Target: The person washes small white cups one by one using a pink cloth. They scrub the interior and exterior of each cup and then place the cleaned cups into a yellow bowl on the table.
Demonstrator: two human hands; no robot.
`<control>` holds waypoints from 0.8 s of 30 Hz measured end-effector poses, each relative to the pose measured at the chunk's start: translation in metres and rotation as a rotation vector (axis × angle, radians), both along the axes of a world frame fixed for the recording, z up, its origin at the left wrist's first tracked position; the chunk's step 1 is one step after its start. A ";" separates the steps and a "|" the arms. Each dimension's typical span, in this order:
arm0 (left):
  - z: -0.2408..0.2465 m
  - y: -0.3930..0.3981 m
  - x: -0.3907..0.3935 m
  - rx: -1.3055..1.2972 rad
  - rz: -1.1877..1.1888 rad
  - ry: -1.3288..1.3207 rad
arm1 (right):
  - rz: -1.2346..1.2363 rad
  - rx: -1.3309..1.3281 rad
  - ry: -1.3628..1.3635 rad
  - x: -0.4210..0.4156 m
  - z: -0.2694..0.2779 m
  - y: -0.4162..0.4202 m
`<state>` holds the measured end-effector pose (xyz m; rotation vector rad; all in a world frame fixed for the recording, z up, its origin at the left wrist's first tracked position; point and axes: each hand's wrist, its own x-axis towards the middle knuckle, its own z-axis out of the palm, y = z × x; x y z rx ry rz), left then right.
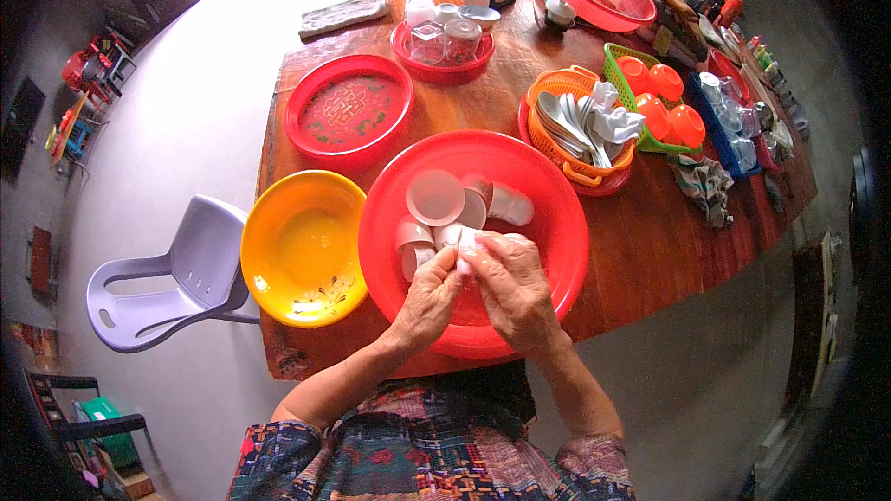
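Note:
My left hand and my right hand meet over the near half of a large red plastic basin. Between them, the fingertips of both pinch a small white object, largely covered by the fingers, so its kind is unclear. Just beyond my fingers, several white cups lie in the basin at different angles; one cup shows its round face upward, and another cup rests on its side towards the right. My right hand partly hides one more white piece.
Left of the basin sits a yellow basin; behind it is a red round tray. Drinking glasses stand on another red tray. To the right are an orange basket of white spoons and a green basket with orange bowls.

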<state>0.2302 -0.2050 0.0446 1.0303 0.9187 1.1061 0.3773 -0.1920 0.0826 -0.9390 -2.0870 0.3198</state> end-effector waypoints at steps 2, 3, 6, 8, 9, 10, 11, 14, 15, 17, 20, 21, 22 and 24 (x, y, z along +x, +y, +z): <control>0.000 -0.002 0.001 0.075 -0.010 0.025 | 0.005 0.021 0.017 -0.002 -0.004 0.004; 0.005 -0.003 0.000 0.078 -0.021 0.063 | -0.009 0.013 0.037 -0.002 -0.006 0.008; 0.011 -0.005 -0.002 0.093 -0.035 0.151 | 0.025 -0.078 0.103 -0.001 -0.005 0.020; 0.018 -0.007 -0.007 0.064 -0.094 0.206 | 0.057 -0.165 0.130 0.005 -0.003 0.029; 0.021 -0.007 -0.009 0.049 -0.122 0.233 | 0.080 -0.250 0.180 0.008 -0.003 0.033; 0.024 -0.008 -0.010 0.046 -0.138 0.202 | 0.102 -0.335 0.230 0.011 -0.004 0.038; 0.026 -0.008 -0.010 0.043 -0.154 0.172 | 0.125 -0.420 0.281 0.014 -0.006 0.040; 0.032 -0.007 -0.014 -0.033 -0.209 0.055 | 0.155 -0.874 0.543 0.020 -0.002 0.037; 0.033 -0.006 -0.015 -0.069 -0.233 0.011 | 0.142 -1.027 0.628 0.021 0.001 0.035; 0.023 -0.004 -0.014 -0.145 -0.184 -0.222 | 0.141 -1.061 0.744 0.021 -0.007 0.033; 0.018 0.003 -0.008 -0.225 -0.071 -0.502 | 0.115 -1.005 0.961 0.015 -0.022 0.025; 0.018 0.006 -0.005 -0.245 -0.027 -0.585 | 0.051 -0.982 0.959 0.013 -0.026 0.022; 0.013 0.011 -0.002 -0.237 0.002 -0.634 | -0.014 -0.958 0.957 0.009 -0.029 0.020; 0.010 0.012 0.002 -0.278 0.071 -0.687 | -0.139 -0.890 0.965 0.001 -0.039 0.017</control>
